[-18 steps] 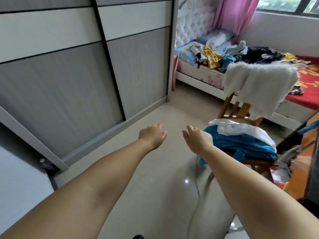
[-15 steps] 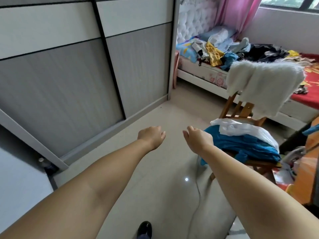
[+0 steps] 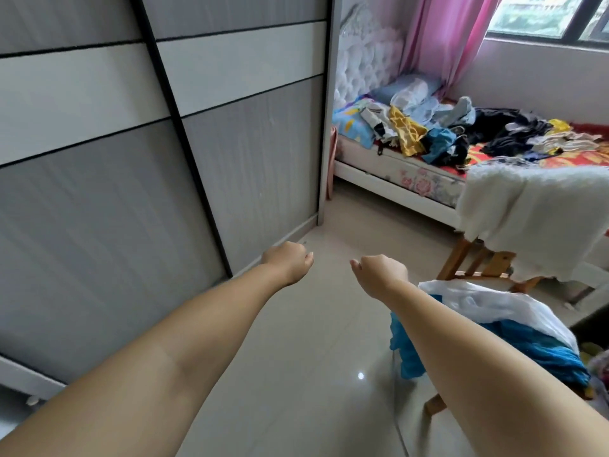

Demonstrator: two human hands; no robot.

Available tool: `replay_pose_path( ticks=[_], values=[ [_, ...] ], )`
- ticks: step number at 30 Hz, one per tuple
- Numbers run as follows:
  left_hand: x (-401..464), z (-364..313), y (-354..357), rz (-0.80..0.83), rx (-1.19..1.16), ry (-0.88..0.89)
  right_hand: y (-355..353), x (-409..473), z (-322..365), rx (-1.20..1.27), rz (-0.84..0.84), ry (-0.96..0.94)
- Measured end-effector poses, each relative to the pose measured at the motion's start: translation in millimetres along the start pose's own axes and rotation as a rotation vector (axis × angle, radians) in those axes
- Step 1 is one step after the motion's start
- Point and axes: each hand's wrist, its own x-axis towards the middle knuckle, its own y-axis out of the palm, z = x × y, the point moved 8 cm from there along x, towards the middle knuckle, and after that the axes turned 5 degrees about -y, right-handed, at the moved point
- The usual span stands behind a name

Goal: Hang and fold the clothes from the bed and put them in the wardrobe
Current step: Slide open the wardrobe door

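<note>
Both the left hand [image 3: 290, 263] and right hand [image 3: 382, 273] hang loosely curled and empty, so the step is fetching: next, reach the clothes [image 3: 438, 135] on the bed [image 3: 412, 179].

Glossy tile floor [image 3: 316, 341]; pink curtain [image 3: 441, 37].
</note>
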Motion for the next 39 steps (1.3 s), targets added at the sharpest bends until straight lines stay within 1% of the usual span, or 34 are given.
replay_pose_path(
  ticks=[5, 11, 17, 21, 27, 32, 37, 39],
  values=[
    [87.8, 20.2, -28.8, 0.004, -0.011, -0.016, -18.0, 85.1, 1.0, 0.022, 0.019, 0.034],
    [205.6, 32.4, -49.0, 0.000, -0.029, -0.038, -38.2, 208.9, -10.2, 0.029, -0.004, 0.010],
    [346.6, 28.0, -90.6, -0.070, -0.044, -0.077, -77.5, 354.1, -25.5, 0.033, -0.039, -0.071],
    [433.1, 20.8, -132.7, -0.125, -0.070, -0.093, -122.9, 448.9, -38.2, 0.068, -0.098, -0.098],
    [547.4, 20.5, -179.2, -0.164, -0.047, -0.078, -157.0, 568.2, -32.1, 0.113, -0.154, -0.146],
    [652.1, 22.5, -221.1, -0.227, -0.029, -0.012, -185.5, 677.0, -18.7, 0.142, -0.213, -0.151],
    [752.1, 10.1, -277.0, -0.305, 0.057, 0.133, -228.8, 775.0, -18.4, 0.154, -0.300, -0.124],
    [789.9, 1.0, -309.9, -0.357, 0.080, 0.205, -253.9, 813.3, -22.0, 0.211, -0.345, -0.103]
  ],
)
